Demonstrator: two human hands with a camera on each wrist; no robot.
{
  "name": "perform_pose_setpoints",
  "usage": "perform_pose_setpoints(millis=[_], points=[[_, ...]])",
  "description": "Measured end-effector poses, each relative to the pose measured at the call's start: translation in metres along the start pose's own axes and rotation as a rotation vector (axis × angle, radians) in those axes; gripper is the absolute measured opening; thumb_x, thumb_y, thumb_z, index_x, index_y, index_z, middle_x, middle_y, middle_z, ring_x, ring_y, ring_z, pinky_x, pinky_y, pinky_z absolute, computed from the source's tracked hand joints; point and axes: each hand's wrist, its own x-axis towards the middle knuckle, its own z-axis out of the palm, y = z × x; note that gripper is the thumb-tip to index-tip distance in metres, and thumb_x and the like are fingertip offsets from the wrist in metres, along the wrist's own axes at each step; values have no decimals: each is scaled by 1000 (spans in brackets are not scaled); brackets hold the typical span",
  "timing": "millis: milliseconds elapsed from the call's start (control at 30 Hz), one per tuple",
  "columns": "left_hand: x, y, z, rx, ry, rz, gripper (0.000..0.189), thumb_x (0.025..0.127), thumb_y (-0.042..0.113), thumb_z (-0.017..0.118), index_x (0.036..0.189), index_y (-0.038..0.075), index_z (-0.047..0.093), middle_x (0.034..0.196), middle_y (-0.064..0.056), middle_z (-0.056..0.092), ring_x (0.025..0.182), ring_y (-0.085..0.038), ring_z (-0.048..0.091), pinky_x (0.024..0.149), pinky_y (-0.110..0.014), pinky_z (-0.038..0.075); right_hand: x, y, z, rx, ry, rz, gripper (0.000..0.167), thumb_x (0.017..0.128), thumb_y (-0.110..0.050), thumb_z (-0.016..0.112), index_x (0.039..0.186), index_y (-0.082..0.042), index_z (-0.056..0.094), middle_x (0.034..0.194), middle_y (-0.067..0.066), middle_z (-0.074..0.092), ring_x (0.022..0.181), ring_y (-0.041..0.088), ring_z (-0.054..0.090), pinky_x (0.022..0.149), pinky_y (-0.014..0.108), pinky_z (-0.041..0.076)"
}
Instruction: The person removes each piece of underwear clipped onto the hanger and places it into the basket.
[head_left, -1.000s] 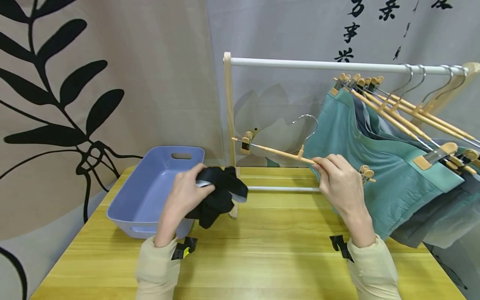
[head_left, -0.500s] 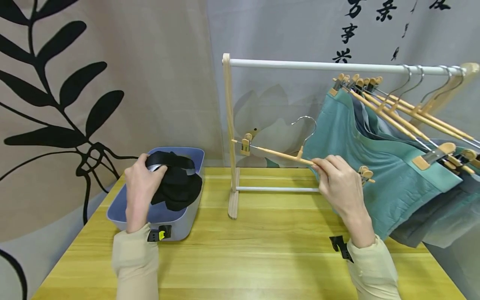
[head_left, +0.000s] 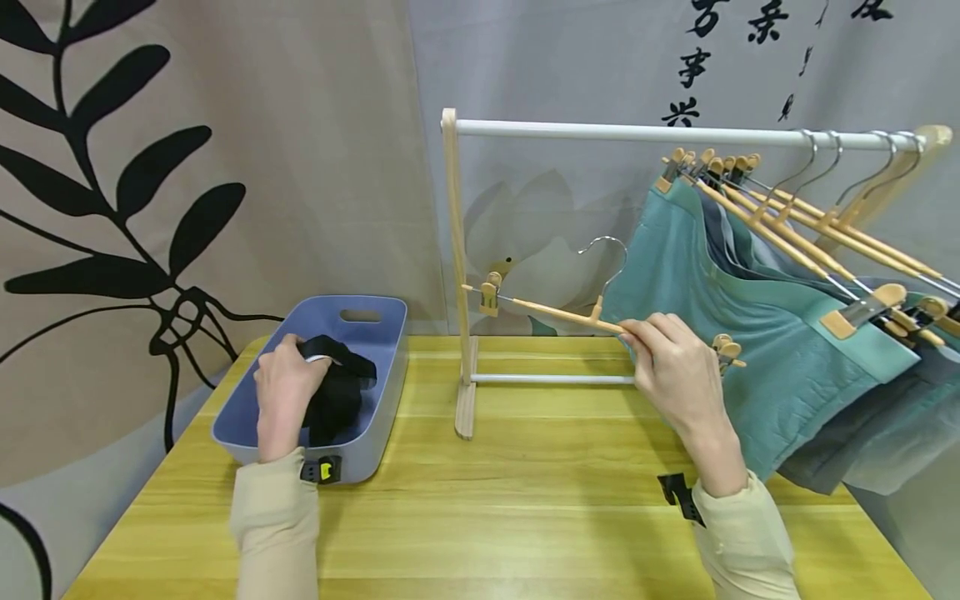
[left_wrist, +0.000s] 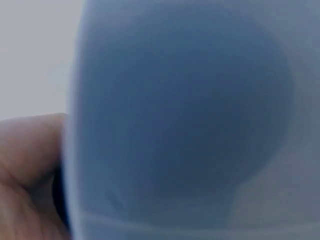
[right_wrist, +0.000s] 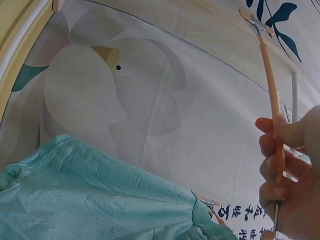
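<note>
In the head view my left hand [head_left: 287, 392] is inside the blue plastic basket [head_left: 392, 408], pinching a black garment [head_left: 339, 396] by its band. The garment hangs low in the basket, its lower part partly hidden by the front wall. The basket's blurred wall [left_wrist: 175, 125] fills most of the left wrist view, with part of the thumb side at the left. My right hand [head_left: 678, 379] grips the bar of a wooden clip hanger [head_left: 547, 311], its metal hook pointing up. Curled fingers [right_wrist: 270, 167] wrap that bar in the right wrist view.
Behind the hanger stands a rack with a white rail [head_left: 570, 129] and wooden uprights [head_left: 457, 250]. Several clip hangers carry teal shorts [head_left: 757, 333] and darker garments at the right, close beside my right hand. All stands on a wooden table [head_left: 517, 500] before a printed curtain.
My left hand has carried the black garment leftward from beside the basket to over it, then lowered it inside. The right hand keeps holding the hanger almost still.
</note>
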Motion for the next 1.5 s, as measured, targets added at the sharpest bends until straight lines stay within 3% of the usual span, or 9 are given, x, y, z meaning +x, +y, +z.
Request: perform_pose_setpoints(millis=[267,467,700,900,1067,1300,1500], points=[[-1,1,2,76,-71,-32,47,85,17,50,127,-3,51,126,-35,52,104,-56,52,82,-62,45,0,0,0,-4,-15,4,7,85,-3,67,88,-1,73,71,9,62,63,21,52,52,33,43],[-1,8,8,94,-103,-4,44,85,19,50,125,0,54,126,-34,52,105,-56,52,82,-61,45,1,0,-1,-10,-24,13,7,85,-3,67,88,-1,73,71,9,62,63,20,52,51,33,44],[0,19,21,87,-100,69,41,85,18,51,122,1,58,123,-32,57,100,-54,56,75,-58,47,1,0,-2,-18,-24,15,6,84,-3,68,88,-1,73,70,9,61,62,20,52,51,33,43],[3,36,33,66,-97,207,36,85,13,51,117,0,62,104,-23,67,88,-43,62,68,-49,49,2,0,-4,-29,-15,15,6,83,-3,69,88,-1,73,69,9,60,62,21,51,49,33,42],[6,56,46,-21,-146,300,37,88,10,52,124,3,58,114,-19,66,101,-38,62,81,-48,50,1,1,-5,-33,-15,18,6,83,-3,69,88,-1,73,68,9,60,62,22,52,49,34,42],[6,86,73,-279,-254,442,52,94,13,56,141,5,37,136,-20,54,123,-38,52,100,-49,45,0,2,-5,-41,-21,24,6,83,-4,69,88,-2,73,68,8,59,61,21,51,47,33,41],[8,107,96,-429,-222,537,62,95,21,58,146,4,28,142,-22,46,131,-39,46,106,-49,40,-1,2,-7,-49,-28,31,6,83,-4,69,88,-1,72,69,9,60,61,21,51,47,32,40]])
